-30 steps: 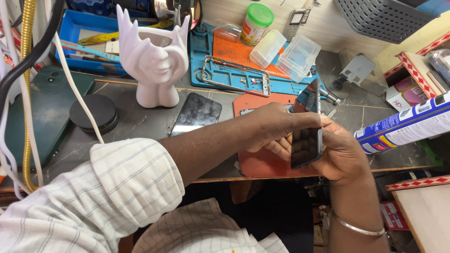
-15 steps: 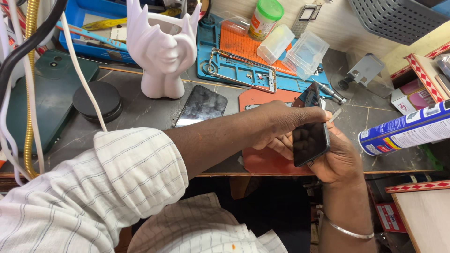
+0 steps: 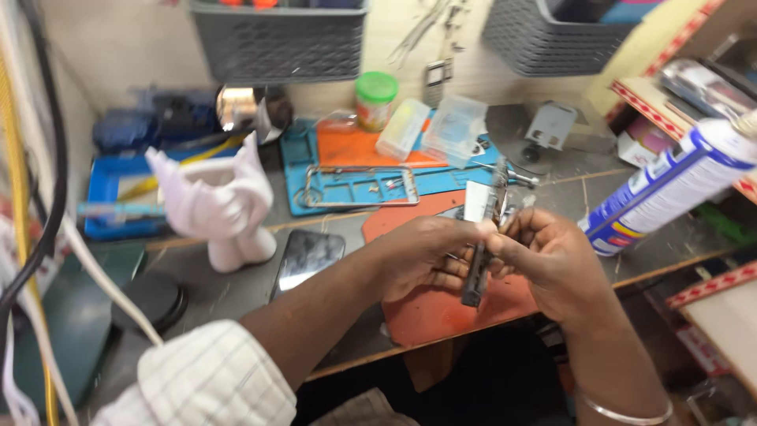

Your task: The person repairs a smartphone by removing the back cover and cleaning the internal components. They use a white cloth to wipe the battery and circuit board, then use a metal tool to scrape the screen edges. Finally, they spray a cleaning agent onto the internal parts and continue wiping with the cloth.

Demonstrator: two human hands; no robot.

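Both hands meet over the front of the bench. My left hand (image 3: 418, 256) and my right hand (image 3: 552, 264) grip a thin dark phone (image 3: 478, 264), turned edge-on to the camera, fingertips pinching its upper part. It hovers just above an orange work mat (image 3: 426, 312). A loose dark phone screen (image 3: 307, 259) lies flat on the bench left of my left forearm.
A white hand-shaped holder (image 3: 221, 209) stands at the left. A blue mat (image 3: 363, 185) holds a metal phone frame (image 3: 359, 185) and clear plastic boxes (image 3: 441, 126). A green-lidded jar (image 3: 374, 99), a blue-and-white spray can (image 3: 670, 189), grey baskets and cables surround them.
The phone has turned from face-on to edge-on between my hands. The camera view has lifted, showing more of the back wall and baskets.
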